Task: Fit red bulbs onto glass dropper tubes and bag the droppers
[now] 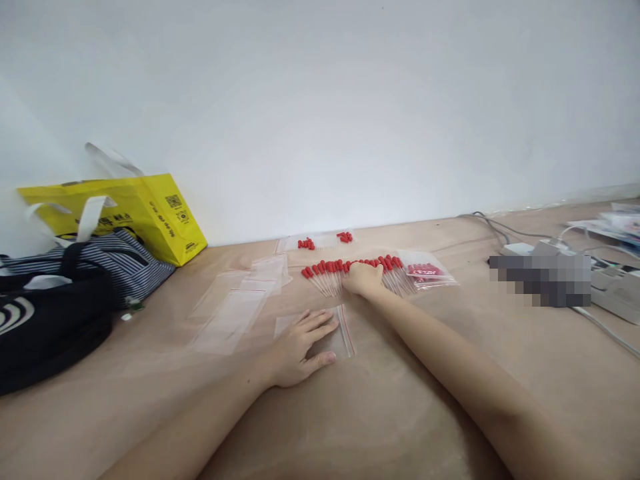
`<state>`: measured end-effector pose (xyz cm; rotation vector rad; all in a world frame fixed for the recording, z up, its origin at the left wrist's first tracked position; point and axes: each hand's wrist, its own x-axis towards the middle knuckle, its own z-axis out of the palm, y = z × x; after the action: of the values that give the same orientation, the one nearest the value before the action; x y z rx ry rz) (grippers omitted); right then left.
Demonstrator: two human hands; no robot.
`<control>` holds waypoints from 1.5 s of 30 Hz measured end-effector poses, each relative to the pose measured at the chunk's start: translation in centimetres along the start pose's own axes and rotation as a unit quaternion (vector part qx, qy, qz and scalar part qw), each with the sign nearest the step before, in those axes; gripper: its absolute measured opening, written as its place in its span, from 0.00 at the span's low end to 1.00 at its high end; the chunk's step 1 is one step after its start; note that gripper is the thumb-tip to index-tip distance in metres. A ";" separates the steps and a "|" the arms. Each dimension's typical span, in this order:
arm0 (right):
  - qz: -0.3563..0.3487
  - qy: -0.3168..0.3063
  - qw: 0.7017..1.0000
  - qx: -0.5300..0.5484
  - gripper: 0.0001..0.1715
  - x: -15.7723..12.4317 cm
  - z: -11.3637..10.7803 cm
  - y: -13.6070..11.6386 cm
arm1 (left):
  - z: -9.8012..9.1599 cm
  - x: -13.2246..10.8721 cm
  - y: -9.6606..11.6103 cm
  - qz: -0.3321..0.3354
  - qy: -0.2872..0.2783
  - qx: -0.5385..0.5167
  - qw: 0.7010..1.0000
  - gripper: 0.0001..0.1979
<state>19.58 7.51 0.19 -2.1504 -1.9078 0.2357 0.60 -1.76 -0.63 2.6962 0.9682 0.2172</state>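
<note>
My left hand (306, 347) lies flat with fingers spread on a small clear zip bag (346, 337) that has a red line along its right edge. Farther out, my right hand (363, 279) reaches into a fanned row of thin pale sticks with red tips (327, 279). Its fingers are bent and closed among the sticks, and what they pinch is hidden from me. Just right of the row rests a clear bag (425, 271) with red-tipped pieces inside. Behind the row, red-tipped sticks (306, 245) lie on or in another clear bag, with a red cluster (345, 237) beside them.
Several flat clear zip bags (233, 320) overlap to the left. A yellow bag (165, 220), a striped bag (135, 263) and a black bag (55, 327) stand far left. Chargers and cables (550, 248) lie at right, near a blurred dark object (543, 280). A white wall (320, 120) rises behind.
</note>
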 end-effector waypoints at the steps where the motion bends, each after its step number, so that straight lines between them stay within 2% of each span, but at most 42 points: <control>1: 0.004 -0.003 1.000 0.004 0.09 0.1 -0.1 0.0 | 0.0 0.0 0.0 -0.001 0.004 -0.003 1.000 0.25; 6: -0.009 -0.001 0.999 0.052 0.12 -0.2 -1.2 1.1 | 0.1 -0.1 -0.1 0.002 0.015 -0.014 1.000 0.25; 11: -0.080 0.022 0.985 0.150 0.14 -2.3 -2.0 4.5 | 0.4 0.0 -0.1 0.003 0.016 -0.007 1.000 0.25; 12: -0.112 0.028 0.966 0.230 0.13 -2.9 -1.8 5.3 | 0.4 0.0 -0.1 0.003 0.017 -0.007 1.000 0.25; 14: -0.142 0.011 0.904 0.404 0.15 -4.1 -1.0 6.6 | 0.4 0.1 0.0 0.002 0.021 -0.012 1.000 0.24; 16: -0.138 -0.004 0.839 0.526 0.19 -5.3 -0.1 7.3 | 0.5 0.3 0.1 0.000 0.026 -0.018 1.000 0.24; 18: -0.114 -0.022 0.796 0.594 0.25 -6.3 0.5 7.2 | 0.5 0.3 0.2 -0.002 0.030 -0.023 0.999 0.25; 22: -0.064 -0.070 0.744 0.661 0.26 -7.6 1.0 5.8 | 0.5 0.2 0.4 -0.029 0.038 -0.036 0.998 0.28; 27: -0.048 -0.142 0.711 0.687 0.20 -7.8 1.2 5.2 | 0.6 0.2 0.3 -0.061 0.031 -0.041 0.997 0.31; 30: -0.049 -0.155 0.723 0.672 0.17 -7.7 1.2 5.7 | 0.5 0.2 0.3 -0.058 0.025 -0.038 0.997 0.31; 33: -0.055 -0.111 0.765 0.632 0.18 -7.7 1.3 6.1 | 0.4 0.2 0.5 -0.060 0.018 -0.034 0.997 0.31; 36: -0.075 -0.077 0.792 0.601 0.19 -8.0 1.3 6.4 | 0.3 0.3 0.6 -0.062 0.015 -0.026 0.998 0.30; 41: -0.217 -0.090 0.860 0.454 0.16 -8.6 0.8 6.6 | 0.4 0.3 0.5 -0.043 0.028 -0.022 0.998 0.29; 43: -0.268 -0.102 0.868 0.405 0.14 -8.6 0.5 6.8 | 0.5 0.3 0.3 -0.037 0.033 -0.022 0.999 0.29; 45: -0.310 -0.123 0.863 0.379 0.14 -8.4 0.3 7.1 | 0.5 0.2 0.2 -0.029 0.035 -0.021 0.999 0.28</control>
<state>25.18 -1.58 -2.59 -0.9820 -2.0356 0.9651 1.03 -1.88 -1.05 2.6332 1.0487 0.3194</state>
